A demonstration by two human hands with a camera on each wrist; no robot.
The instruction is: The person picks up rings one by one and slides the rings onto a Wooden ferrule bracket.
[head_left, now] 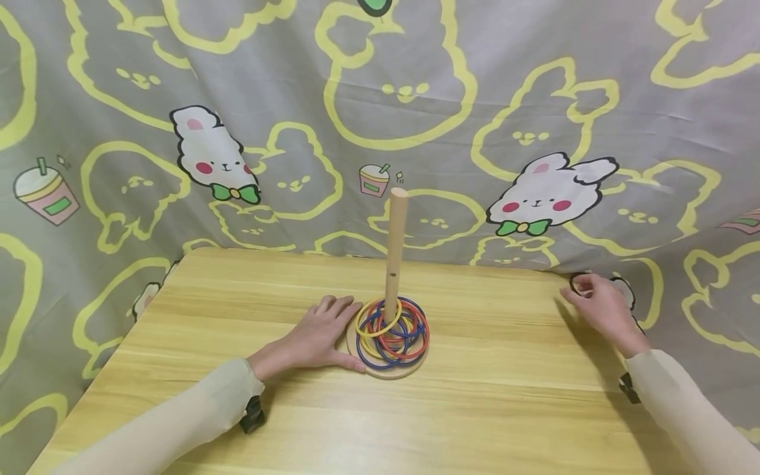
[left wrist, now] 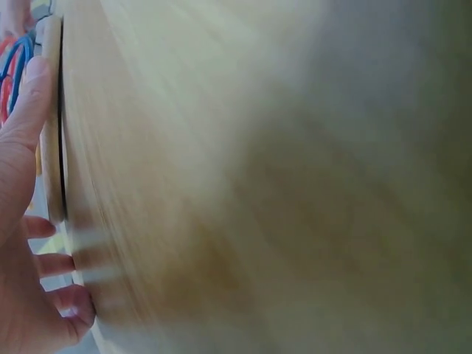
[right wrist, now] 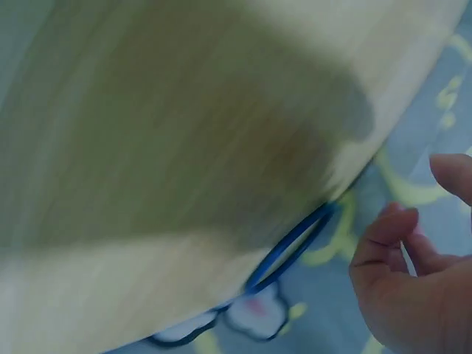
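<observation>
A wooden peg [head_left: 396, 251] stands upright on a round wooden base [head_left: 388, 375]. Red, blue and yellow rings [head_left: 426, 340] lie heaped around the foot of the peg, a yellow one tilted on top. At the base's left side my left hand [head_left: 315, 338] is spread, its thumb [left wrist: 31, 99] against the rim and other fingers behind, some touching the table. Near the table's far right corner, my right hand [head_left: 602, 310] hovers with loosely bent fingers. In the right wrist view a blue ring [right wrist: 254, 284] appears at the table edge, apart from those fingers.
The wood-grain table [head_left: 487, 409] carries the ring stand near its middle. Behind and beside it hangs a grey curtain [head_left: 297, 86] printed with yellow rabbit outlines, close against the far edge. Dark straps [head_left: 254, 415] sit under both sleeves at the wrists.
</observation>
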